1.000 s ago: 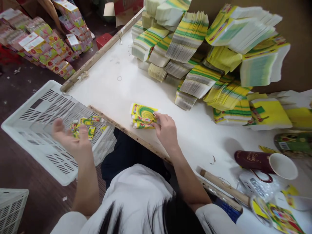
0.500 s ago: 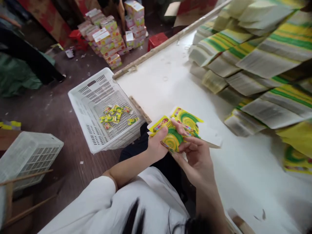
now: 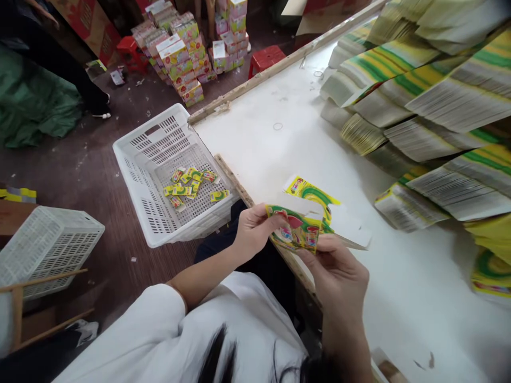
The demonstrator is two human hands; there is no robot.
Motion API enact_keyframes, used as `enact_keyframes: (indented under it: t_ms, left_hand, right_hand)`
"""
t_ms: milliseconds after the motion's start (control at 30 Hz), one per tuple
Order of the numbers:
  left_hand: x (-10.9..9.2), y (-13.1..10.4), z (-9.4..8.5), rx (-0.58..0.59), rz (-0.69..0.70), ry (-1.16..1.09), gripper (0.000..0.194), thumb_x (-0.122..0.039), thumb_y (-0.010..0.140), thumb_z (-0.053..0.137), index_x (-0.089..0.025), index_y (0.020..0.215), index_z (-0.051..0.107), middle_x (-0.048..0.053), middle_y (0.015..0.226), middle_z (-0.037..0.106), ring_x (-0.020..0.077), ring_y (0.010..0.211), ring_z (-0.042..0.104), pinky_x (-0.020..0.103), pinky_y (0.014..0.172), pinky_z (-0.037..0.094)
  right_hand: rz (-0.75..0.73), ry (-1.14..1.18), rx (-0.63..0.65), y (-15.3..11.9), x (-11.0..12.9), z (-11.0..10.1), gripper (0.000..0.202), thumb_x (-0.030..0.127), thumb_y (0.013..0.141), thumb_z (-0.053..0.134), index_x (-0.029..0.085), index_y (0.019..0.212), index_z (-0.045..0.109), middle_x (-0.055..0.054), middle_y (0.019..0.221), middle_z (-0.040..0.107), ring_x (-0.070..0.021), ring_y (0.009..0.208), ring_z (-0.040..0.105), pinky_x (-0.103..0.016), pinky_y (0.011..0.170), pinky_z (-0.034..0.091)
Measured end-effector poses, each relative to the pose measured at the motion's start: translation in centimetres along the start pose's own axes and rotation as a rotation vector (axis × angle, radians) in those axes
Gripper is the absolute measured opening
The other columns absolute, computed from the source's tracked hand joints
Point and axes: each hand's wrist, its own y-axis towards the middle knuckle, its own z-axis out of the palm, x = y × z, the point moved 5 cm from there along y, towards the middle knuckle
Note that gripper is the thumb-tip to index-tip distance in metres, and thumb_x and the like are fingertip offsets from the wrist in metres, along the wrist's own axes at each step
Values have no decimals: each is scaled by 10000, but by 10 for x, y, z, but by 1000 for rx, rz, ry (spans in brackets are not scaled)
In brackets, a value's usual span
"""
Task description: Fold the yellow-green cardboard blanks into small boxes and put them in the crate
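A small yellow and green printed carton (image 3: 297, 230) is held up at the table's near edge, its printed face tilted toward me. My left hand (image 3: 253, 230) pinches its left end, with the thumb across the print. At the right end, my right hand (image 3: 339, 266) grips the lower corner between thumb and fingers. Just behind it, flat printed cartons (image 3: 315, 192) of the same kind lie on the white table (image 3: 251, 133), partly hidden by the held one. Several small yellow cartons (image 3: 181, 190) lie in the white plastic crate (image 3: 149, 213) to my left.
Bundled stacks of flat cartons (image 3: 435, 143) fill the table's right side. A wooden strip (image 3: 279, 80) edges the table. On the floor are stacked colourful boxes (image 3: 183, 58), red stools (image 3: 267, 57) and another crate (image 3: 59, 244). A person in dark trousers (image 3: 75, 69) stands at far left.
The held carton has turned from lying flat, spiral print up, to standing with another printed face toward me. My right hand has moved to its right end. The view has shifted slightly.
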Motion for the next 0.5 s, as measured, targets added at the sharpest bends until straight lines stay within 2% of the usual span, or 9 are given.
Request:
enact_keyframes:
  t_ms: [67, 133, 200, 267, 333, 400, 433, 500]
  left_hand:
    - [-10, 3, -5, 58, -8, 57, 366, -552, 806, 751, -193, 874, 733, 37, 850, 733, 166, 802, 664, 294, 806, 543]
    - [-31, 5, -10, 140, 49, 118, 462, -613, 876, 637, -222, 1109, 711, 81, 1107, 734, 226, 1047, 673, 361, 958, 520]
    - [-57, 3, -12, 232, 166, 237, 681, -706, 845, 599, -267, 1364, 563, 106, 1391, 605, 291, 1325, 537, 442, 1115, 421]
    - [-75, -1, -7, 348, 250, 462, 960, -739, 696, 728, -276, 1480, 423, 128, 1528, 463, 351, 1445, 392, 505, 1187, 327]
    - [-72, -6, 2, 516, 228, 716, 1110, -647, 589, 860, -257, 1506, 371, 159, 1513, 457, 391, 1425, 404, 542, 1176, 336]
    - [-55, -11, 9, 662, 120, 900, 1009, -537, 644, 870, -233, 1480, 392, 172, 1401, 534, 383, 1307, 524, 533, 1088, 437]
    - [-44, -12, 11, 703, 72, 955, 915, -489, 694, 844, -221, 1455, 412, 168, 1340, 562, 362, 1236, 575, 509, 1036, 481]
    - [-29, -14, 12, 700, 56, 989, 789, -409, 744, 798, -209, 1413, 430, 160, 1293, 565, 328, 1179, 602, 468, 994, 509]
  right_hand:
    - [-51, -74, -36, 0, 4, -8, 194, 101, 822, 741, 261, 925, 702, 5, 879, 662, -158, 815, 628, -301, 701, 522]
    - [-131, -285, -91, -1, 10, -19, 238, 101, 822, 745, 294, 961, 733, 1, 890, 668, -170, 805, 626, -331, 711, 506]
    - [-238, -554, -114, -2, 16, -26, 292, 98, 843, 724, 335, 1012, 753, -8, 889, 669, -183, 795, 615, -363, 728, 486]
    - [-345, -731, -52, -3, 22, -24, 345, 93, 870, 690, 369, 1068, 749, -12, 874, 670, -194, 780, 600, -388, 746, 471]
    - [-420, -765, 61, -6, 26, -16, 392, 84, 881, 671, 396, 1109, 732, -7, 857, 669, -201, 787, 597, -402, 782, 470]
    - [-441, -732, 107, -8, 30, -7, 439, 98, 876, 685, 426, 1166, 707, -15, 919, 663, -223, 891, 611, -429, 877, 478]
    - [-425, -708, 74, -9, 32, -6, 476, 137, 864, 717, 432, 1235, 675, -31, 1014, 658, -250, 999, 605, -460, 954, 468]
    - [-330, -610, -59, -10, 31, -7, 654, 264, 835, 775, 411, 1424, 530, -73, 1303, 578, -316, 1265, 506, -533, 1105, 389]
